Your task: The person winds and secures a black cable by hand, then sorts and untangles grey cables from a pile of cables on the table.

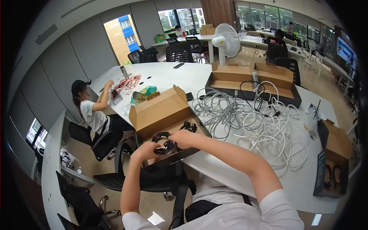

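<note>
An open cardboard box (157, 115), brown inside and dark outside, rests at the table's near left edge. Inside it is a coiled black power cable (162, 143). My left hand (147, 151) has its fingers curled on the left side of this coil. On the coil's right side, my right hand (181, 138) grips with bent fingers, partly hiding the cable. Just beyond my right hand, black plugs (188, 125) of another cable lie in the same box.
Tangled grey cables (224, 109) and white cables (274, 130) spread over the white table (230, 160). Two open boxes (230, 78) stand behind them. Another box (332, 163) with black cables sits far right. A person (94, 109) sits at left; a fan (226, 40) stands behind.
</note>
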`<state>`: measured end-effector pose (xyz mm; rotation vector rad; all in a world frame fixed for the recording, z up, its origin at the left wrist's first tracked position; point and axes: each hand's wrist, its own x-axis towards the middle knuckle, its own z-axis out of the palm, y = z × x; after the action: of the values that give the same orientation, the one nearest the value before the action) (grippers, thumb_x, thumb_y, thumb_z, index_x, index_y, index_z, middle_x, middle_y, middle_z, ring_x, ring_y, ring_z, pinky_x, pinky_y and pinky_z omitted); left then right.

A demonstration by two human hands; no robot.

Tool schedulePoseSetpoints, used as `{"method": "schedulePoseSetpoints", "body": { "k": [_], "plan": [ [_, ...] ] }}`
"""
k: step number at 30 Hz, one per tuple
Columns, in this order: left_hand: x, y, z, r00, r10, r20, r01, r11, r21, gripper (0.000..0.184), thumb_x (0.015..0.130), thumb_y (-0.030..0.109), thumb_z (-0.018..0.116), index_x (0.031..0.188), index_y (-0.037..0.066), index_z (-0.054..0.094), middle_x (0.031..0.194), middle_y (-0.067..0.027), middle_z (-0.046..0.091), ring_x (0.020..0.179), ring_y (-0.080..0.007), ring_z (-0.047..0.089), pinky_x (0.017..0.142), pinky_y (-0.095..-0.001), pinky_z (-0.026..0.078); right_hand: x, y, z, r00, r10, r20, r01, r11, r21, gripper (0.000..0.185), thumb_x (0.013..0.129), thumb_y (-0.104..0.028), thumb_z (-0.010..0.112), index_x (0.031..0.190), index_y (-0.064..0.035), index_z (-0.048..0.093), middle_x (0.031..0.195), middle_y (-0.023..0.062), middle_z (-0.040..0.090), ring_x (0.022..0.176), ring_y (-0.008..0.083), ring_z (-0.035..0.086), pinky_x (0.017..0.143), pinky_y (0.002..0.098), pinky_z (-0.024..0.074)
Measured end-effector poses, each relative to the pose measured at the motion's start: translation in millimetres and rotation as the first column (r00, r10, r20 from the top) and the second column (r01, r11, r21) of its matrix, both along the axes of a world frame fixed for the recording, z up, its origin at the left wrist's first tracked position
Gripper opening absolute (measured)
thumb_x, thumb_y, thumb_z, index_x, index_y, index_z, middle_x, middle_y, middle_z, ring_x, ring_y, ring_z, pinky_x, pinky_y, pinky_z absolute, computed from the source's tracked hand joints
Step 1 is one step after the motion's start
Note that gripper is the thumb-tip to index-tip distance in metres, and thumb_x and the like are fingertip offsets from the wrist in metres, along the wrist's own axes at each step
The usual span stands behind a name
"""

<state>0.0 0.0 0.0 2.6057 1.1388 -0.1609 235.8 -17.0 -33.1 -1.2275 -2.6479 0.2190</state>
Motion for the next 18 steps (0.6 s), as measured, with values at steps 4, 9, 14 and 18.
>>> {"method": "schedulePoseSetpoints", "body": {
  "k": [4,9,14,18],
  "plan": [
    [-13,-38,40,0.993,0.060,0.102,-0.093,0.928,0.361,0.057,0.067,0.032,0.080,0.112,0.000,0.062,0.114,-0.0191,0.063,0.109,-0.0343,0.059,0.092,-0.0405,0.047,17,-25,34,0.993,-0.024,-0.119,0.027,0.999,0.022,0.038,0.075,-0.010,0.064,0.112,-0.0028,0.059,0.113,0.0164,0.059,0.105,0.0364,0.060,0.088,0.0443,0.0498],
    [62,-128,75,0.974,0.025,0.223,-0.055,0.990,0.127,0.066,0.072,0.027,0.079,0.126,-0.002,0.054,0.123,-0.0191,0.059,0.113,-0.0352,0.056,0.094,-0.0391,0.046,63,-59,48,0.998,-0.064,0.021,0.065,0.997,-0.037,0.038,0.077,-0.013,0.066,0.112,-0.0012,0.058,0.111,0.0180,0.059,0.104,0.0359,0.060,0.087,0.0445,0.0496],
    [109,-144,38,0.900,-0.349,0.262,0.299,0.930,0.214,0.061,0.076,0.029,0.076,0.124,-0.002,0.054,0.120,-0.0169,0.060,0.110,-0.0338,0.057,0.091,-0.0395,0.048,84,-122,69,0.997,-0.074,0.000,0.074,0.989,-0.131,0.028,0.078,-0.014,0.064,0.101,0.0011,0.060,0.101,0.0202,0.063,0.098,0.0362,0.062,0.081,0.0456,0.0509],
    [151,-152,21,0.865,-0.436,0.248,0.411,0.900,0.148,0.060,0.078,0.031,0.074,0.124,-0.002,0.054,0.117,-0.0147,0.060,0.110,-0.0324,0.057,0.090,-0.0406,0.048,118,-167,58,0.991,-0.099,-0.089,0.093,0.993,-0.074,0.021,0.079,-0.011,0.061,0.096,0.0019,0.060,0.090,0.0213,0.065,0.090,0.0371,0.064,0.077,0.0454,0.0514]
  ]
}}
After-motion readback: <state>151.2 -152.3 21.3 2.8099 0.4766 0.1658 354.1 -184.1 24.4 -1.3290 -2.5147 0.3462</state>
